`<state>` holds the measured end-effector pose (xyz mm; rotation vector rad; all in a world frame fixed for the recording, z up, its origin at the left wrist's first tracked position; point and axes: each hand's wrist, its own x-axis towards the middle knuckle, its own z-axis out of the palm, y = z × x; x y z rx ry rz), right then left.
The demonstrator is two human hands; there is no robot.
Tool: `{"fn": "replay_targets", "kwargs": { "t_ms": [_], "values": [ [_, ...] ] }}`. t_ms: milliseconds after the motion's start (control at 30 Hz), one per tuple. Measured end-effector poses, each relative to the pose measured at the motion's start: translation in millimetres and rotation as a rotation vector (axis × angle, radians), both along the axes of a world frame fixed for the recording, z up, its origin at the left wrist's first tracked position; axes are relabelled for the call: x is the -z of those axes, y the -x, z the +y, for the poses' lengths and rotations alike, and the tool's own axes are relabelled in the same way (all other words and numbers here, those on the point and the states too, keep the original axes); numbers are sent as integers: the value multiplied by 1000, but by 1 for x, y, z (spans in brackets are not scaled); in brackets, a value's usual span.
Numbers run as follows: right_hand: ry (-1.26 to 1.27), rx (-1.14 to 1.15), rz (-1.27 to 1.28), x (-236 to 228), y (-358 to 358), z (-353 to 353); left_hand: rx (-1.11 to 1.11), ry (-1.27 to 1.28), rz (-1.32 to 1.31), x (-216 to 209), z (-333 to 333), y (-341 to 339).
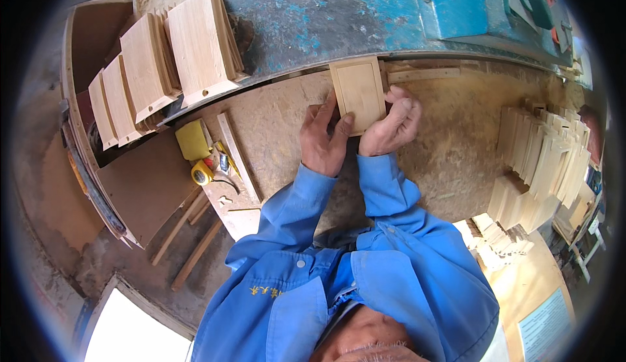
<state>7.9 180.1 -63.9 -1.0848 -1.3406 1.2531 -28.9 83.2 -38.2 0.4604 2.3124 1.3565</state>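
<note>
Wooden panel point(359, 91) was held between both hands, its far end at the near edge of the blue desk point(287, 32), long axis pointing away from the body. Fingers of the left hand point(324, 130) were closed on its left side, thumb over the face; those of the right hand point(393, 124) curled at its right side, their hold unclear. Room for moving lay rightward, short of the stacked wooden pieces point(544, 150).

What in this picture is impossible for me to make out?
All in the head view:
- Underside of the wooden panel: turned away from the camera.
- How far the left hand's fingers reach beneath: the panel covers them.
- Far side of the blue-painted surface: cut off by the top edge.
- Print on the pale blue sheet: too small.
</note>
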Motion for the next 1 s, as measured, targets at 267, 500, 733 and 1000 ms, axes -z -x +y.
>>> {"fn": "replay_targets", "kwargs": {
  "t_ms": [267,500,733,1000],
  "values": [
    [5,-5,1,-3,0,0,9,5,-16,-3,0,2],
    [40,-10,-2,5,-3,-1,3,-4,-8,1,-1,-2],
    [114,-136,93,-6,-4,10,-9,12,73,4,-2,-7],
    [369,-517,16,0,-47,46,-81,-61,354,17,-15,-57]
  ]
}}
